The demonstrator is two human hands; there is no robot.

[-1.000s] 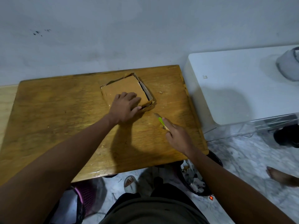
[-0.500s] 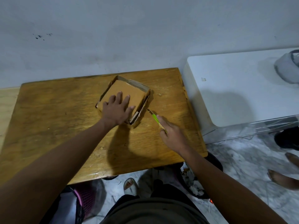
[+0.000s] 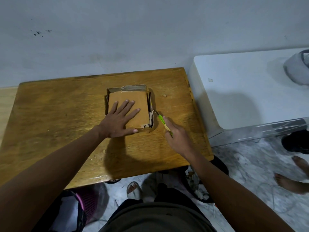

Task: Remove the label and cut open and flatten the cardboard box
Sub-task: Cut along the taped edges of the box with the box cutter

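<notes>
Two hands are at work over the wooden tabletop [image 3: 66, 124]. Nearest, the right hand [image 3: 178, 137] is curled round a green-handled cutter [image 3: 163, 123], its forefinger laid along the handle and the blade tip touching the right wall of the cardboard box [image 3: 130, 101] near its front corner. Just beyond it, the left hand [image 3: 119, 120] lies flat with fingers spread, pressing on the brown panel inside the shallow box and holding nothing. The box sits near the middle of the tabletop, toward the far right, its low walls standing; a small printed scrap reading "34" shows at the front right corner, and whether more label remains cannot be told. The step in hand looks like slitting that right corner seam so the wall can drop. It would go best with the blade drawn along the fold and away from the pressing fingers, with steady downward pressure from the flat palm so the box does not slide. Farther right stands a white cabinet [image 3: 234, 91].
</notes>
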